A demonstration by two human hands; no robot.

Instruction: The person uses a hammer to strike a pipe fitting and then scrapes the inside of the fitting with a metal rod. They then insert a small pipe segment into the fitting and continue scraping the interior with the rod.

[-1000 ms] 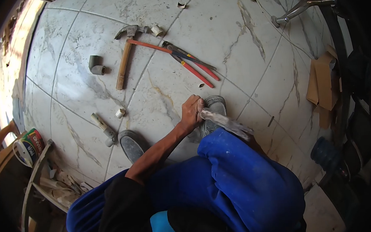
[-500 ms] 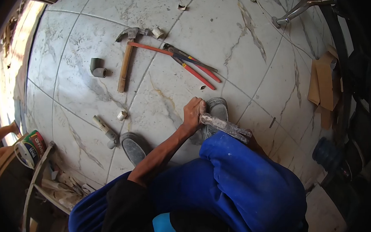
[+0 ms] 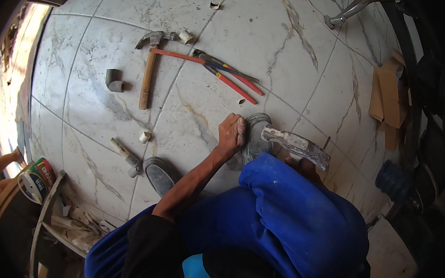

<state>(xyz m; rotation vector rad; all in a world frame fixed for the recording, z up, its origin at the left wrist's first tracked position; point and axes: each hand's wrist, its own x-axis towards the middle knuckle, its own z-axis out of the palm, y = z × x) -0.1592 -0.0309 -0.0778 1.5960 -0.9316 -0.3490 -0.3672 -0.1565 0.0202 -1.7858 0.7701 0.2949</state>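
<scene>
My left hand (image 3: 231,132) is closed in a fist beside the toe of the grey shoe (image 3: 256,132); whatever it may hold is hidden. Just past my blue-trousered knee, my right hand (image 3: 308,168) is closed on a worn, white-smeared hammer (image 3: 297,144), and the knee covers part of that hand. The head of this tool is apart from my left hand. Farther out on the tiles lie red-handled pincers (image 3: 229,80), a red hacksaw (image 3: 180,55) and a wooden-handled claw hammer (image 3: 149,82).
A grey pipe elbow (image 3: 114,82), a white pipe piece (image 3: 145,137) and a pipe fitting (image 3: 126,156) lie at the left. Cardboard (image 3: 389,95) and a blue bottle (image 3: 393,180) are at the right. Part of another person's arm (image 3: 5,163) shows at the far left.
My right hand has swung the white-smeared hammer to the right, away from my left hand. My left hand stays closed in nearly the same place.
</scene>
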